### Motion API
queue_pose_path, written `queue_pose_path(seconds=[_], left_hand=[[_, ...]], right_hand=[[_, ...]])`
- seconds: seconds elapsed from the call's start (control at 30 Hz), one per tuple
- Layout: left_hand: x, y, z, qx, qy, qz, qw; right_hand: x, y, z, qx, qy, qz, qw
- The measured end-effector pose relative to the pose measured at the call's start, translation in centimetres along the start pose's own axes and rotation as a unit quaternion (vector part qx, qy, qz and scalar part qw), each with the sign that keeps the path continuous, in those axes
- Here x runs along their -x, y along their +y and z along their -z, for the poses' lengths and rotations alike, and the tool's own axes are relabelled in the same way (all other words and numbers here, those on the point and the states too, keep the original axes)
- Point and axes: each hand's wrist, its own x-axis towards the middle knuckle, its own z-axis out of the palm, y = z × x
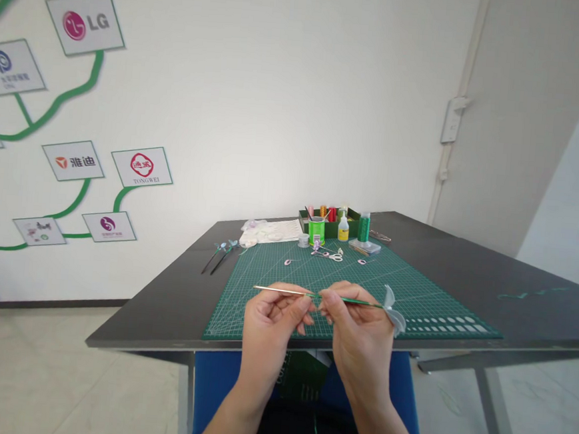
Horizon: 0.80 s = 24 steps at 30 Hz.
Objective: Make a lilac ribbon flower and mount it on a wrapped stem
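A thin flower stem (363, 302) lies level between my two hands above the front of the green cutting mat (265, 268). Pale, translucent petals (395, 313) spread from its right end, and green thread appears to wrap the stretch near them. The left stretch is bare and copper-coloured. My left hand (272, 322) pinches the bare part between thumb and fingers. Close beside it, my right hand (360, 333) grips the green part, its thumb on top. Whether a loose thread runs between the fingertips I cannot tell.
Behind the hands are scissors (335, 256), a green can (316, 230), a glue bottle (343, 228), a green thread spool (363, 227) and a green box (353, 221) of spools. Finished flower stems (223, 255) lie left, near a white sheet (281, 231). A thread scrap (529, 294) lies right.
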Motion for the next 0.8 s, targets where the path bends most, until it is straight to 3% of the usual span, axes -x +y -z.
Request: queue_pose_path(seconds=[0.43,0.8], left_hand=[[0.14,0.76,-0.35,0.018,0.002,0.038,0.999],[0.03,0.65,-0.11,-0.006,0.007,0.015,1.000]], right_hand=[[-0.06,-0.23,0.30,0.005,-0.007,0.052,0.999],[-0.07,-0.22,0.20,0.023,-0.019,0.068,0.997]])
